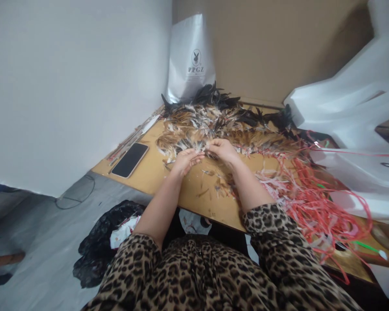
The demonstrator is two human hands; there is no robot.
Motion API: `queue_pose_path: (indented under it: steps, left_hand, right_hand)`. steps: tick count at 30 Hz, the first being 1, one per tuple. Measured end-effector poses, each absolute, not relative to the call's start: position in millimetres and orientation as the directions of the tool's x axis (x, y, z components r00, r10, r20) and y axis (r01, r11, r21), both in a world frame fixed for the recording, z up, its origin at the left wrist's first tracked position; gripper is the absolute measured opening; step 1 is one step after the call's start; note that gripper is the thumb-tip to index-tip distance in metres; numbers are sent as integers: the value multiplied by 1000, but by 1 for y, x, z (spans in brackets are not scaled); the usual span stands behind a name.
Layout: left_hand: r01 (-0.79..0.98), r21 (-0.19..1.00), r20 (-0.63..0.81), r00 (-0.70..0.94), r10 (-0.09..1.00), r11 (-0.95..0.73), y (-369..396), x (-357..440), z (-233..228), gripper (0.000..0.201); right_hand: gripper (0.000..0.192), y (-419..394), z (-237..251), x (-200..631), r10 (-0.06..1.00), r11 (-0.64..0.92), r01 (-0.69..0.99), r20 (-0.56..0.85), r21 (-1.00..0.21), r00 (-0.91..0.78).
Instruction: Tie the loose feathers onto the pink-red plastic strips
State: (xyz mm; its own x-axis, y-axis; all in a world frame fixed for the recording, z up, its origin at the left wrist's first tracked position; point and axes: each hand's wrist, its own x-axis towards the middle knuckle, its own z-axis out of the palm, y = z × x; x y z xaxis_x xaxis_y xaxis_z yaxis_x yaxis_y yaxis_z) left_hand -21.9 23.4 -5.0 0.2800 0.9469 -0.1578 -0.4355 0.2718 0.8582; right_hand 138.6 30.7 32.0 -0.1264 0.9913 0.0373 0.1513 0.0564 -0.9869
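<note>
Both of my hands meet over the near edge of a spread of brown, white and black feathers (181, 119) on a yellow-brown table (162, 172). My left hand (188, 161) is closed in a pinch at a whitish feather tuft (197, 147). Close beside it, my right hand (222, 149) pinches the same pale tuft from the right. How the fingertips grip it is too small to make out. Loose feather bits (218, 185) lie on the table below my right hand. A tangle of red and pink string (317, 203) spreads right of my right forearm.
A dark-screened phone (130, 160) lies at the table's left side. Behind the feathers stands a white bag (191, 56) with a rabbit logo. White sheet-like material (346, 99) rises at the right. A black plastic bag (99, 242) sits on the floor, lower left.
</note>
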Motion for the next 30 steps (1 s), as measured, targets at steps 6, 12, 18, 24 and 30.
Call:
queue_pose_path:
  steps: [6, 12, 18, 24, 30]
  left_hand:
    - [-385, 891, -130, 291, 948, 241, 21, -19, -4, 17]
    - [-386, 892, -126, 287, 950, 235, 23, -18, -8, 17]
    - [-434, 859, -150, 291, 945, 271, 24, -18, -6, 13]
    - [-518, 778, -215, 312, 925, 355, 24, -21, -1, 6]
    - [-551, 729, -227, 366, 903, 406, 24, -22, -2, 5]
  right_hand:
    - [19, 27, 36, 131, 995, 54, 244, 33, -968, -90]
    - [9, 25, 35, 124, 998, 65, 232, 57, -971, -39]
    - [12, 25, 33, 123, 997, 20, 110, 11, -994, -77]
    - [25, 25, 36, 130, 983, -39, 46, -46, -998, -178]
    - [26, 27, 29, 129, 966, -49, 26, -54, -998, -254]
